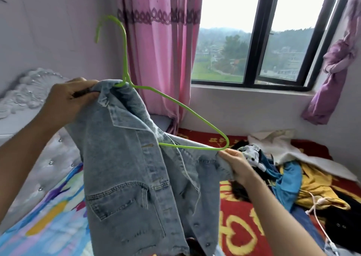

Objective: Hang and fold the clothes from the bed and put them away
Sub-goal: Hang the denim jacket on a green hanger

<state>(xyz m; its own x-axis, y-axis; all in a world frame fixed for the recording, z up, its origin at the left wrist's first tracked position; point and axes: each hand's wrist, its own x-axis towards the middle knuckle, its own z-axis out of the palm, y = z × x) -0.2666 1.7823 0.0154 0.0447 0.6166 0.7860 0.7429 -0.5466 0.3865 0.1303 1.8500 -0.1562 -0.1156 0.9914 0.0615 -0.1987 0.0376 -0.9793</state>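
We hang the jean jacket [127, 177] on the green hanger [195, 147]. Left grip [72, 97] squeezes the collar; right grip [237, 164] pinches cloth that must go over the bare end.

Bare forearms [23, 158]; bare left hand [66, 101], right hand [237, 166]

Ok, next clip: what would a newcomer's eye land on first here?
A pale blue denim jacket fills the centre, held up by the left hand at its collar and the right hand at its far side. A bright green hanger is half threaded into it, hook up against the pink curtain. Behind the right hand, a pile of clothes lies on the red bedspread.
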